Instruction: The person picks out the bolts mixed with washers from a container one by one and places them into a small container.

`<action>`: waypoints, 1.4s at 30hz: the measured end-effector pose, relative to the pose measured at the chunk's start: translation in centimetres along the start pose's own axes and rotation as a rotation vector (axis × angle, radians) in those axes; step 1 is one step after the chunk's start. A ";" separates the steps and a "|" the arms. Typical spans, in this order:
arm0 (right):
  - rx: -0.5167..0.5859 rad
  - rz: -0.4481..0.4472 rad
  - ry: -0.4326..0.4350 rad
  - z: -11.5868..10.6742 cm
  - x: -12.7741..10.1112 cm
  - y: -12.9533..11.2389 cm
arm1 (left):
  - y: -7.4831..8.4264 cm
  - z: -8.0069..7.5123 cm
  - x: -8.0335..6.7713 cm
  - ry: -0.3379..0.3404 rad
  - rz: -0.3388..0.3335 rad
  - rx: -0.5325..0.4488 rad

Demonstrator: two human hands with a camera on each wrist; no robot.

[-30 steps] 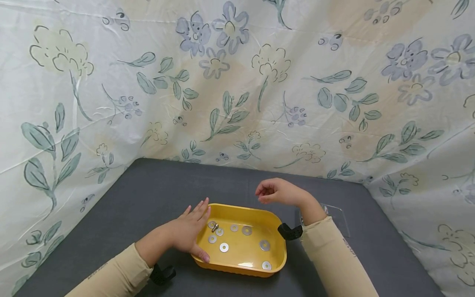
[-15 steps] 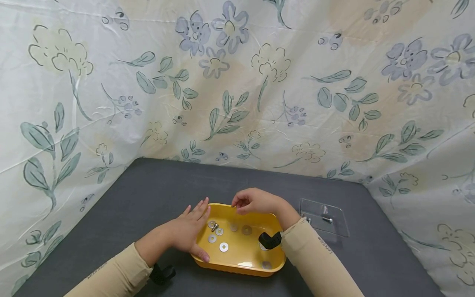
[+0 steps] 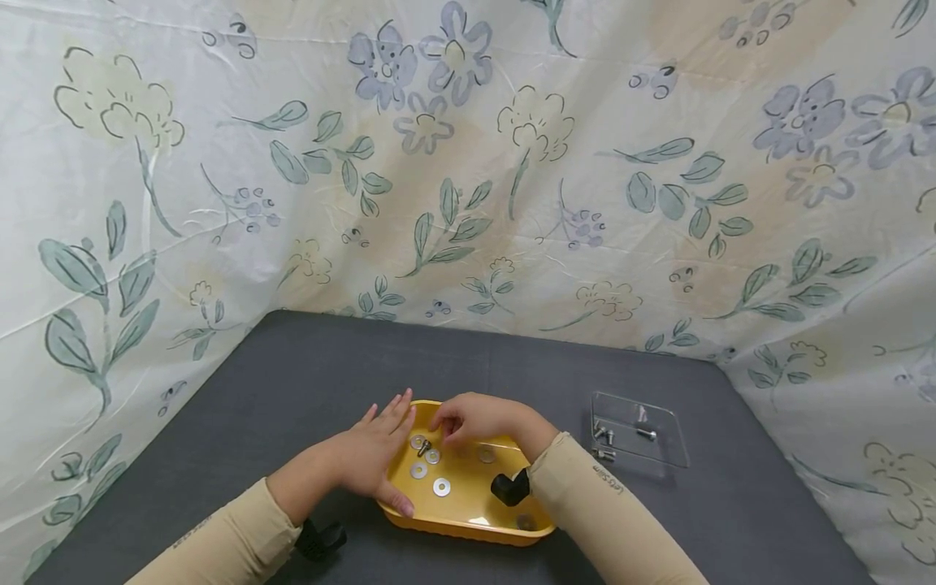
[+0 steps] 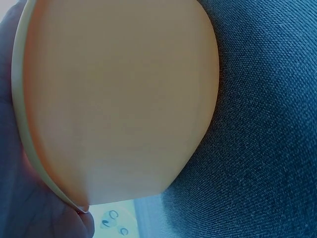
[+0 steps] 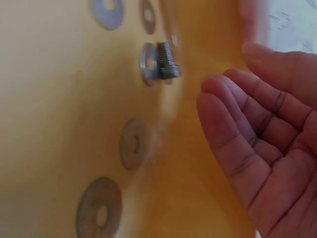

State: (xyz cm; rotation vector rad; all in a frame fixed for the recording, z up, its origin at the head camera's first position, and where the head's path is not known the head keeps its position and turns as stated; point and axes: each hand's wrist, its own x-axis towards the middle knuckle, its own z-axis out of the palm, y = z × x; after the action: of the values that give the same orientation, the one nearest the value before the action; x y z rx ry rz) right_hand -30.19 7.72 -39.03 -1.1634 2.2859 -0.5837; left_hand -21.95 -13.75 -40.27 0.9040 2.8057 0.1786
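Observation:
A yellow tray (image 3: 468, 532) lies on the grey table (image 3: 307, 382) and holds several flat metal washers (image 3: 441, 487) and a short bolt (image 3: 422, 446). My left hand (image 3: 369, 455) rests flat against the tray's left rim, fingers straight, thumb on the front corner. In the left wrist view the tray's outer wall (image 4: 119, 99) fills the frame beside my palm (image 4: 15, 198). My right hand (image 3: 442, 426) hovers inside the tray with loosely curved, empty fingers, just right of the bolt. The right wrist view shows the hand (image 5: 247, 129) near the bolt (image 5: 166, 60), which stands through a washer.
A clear plastic plate (image 3: 639, 431) with a few bolts on it lies to the right of the tray. Flowered cloth (image 3: 468, 162) walls the table at the back and both sides. Black wrist straps (image 3: 509, 487) sit on both sleeves.
My right hand has moved left and down from above the tray's far right corner into the tray, toward the bolt. The left hand and the tray have stayed put.

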 end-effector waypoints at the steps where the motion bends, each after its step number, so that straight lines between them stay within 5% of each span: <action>1: -0.017 -0.001 -0.009 0.2 0.2 0.0 | 0.0 0.0 0.0 0.000 0.001 0.001; 15: -0.151 -0.060 -0.115 1.9 1.6 0.1 | 0.0 -0.1 -0.1 0.009 0.011 0.008; 34: -0.139 0.009 -0.043 2.1 1.6 0.6 | -0.1 -0.2 -0.1 0.007 0.018 -0.022; 42: -0.229 0.036 -0.014 2.5 2.0 0.5 | -0.3 -0.1 -0.1 0.011 0.029 -0.024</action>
State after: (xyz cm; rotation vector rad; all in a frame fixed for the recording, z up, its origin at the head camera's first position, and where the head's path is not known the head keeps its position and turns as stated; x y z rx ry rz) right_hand -30.00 5.96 -41.74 -1.2230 2.4043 -0.3053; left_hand -22.09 -14.02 -40.26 0.9412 2.7958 0.2223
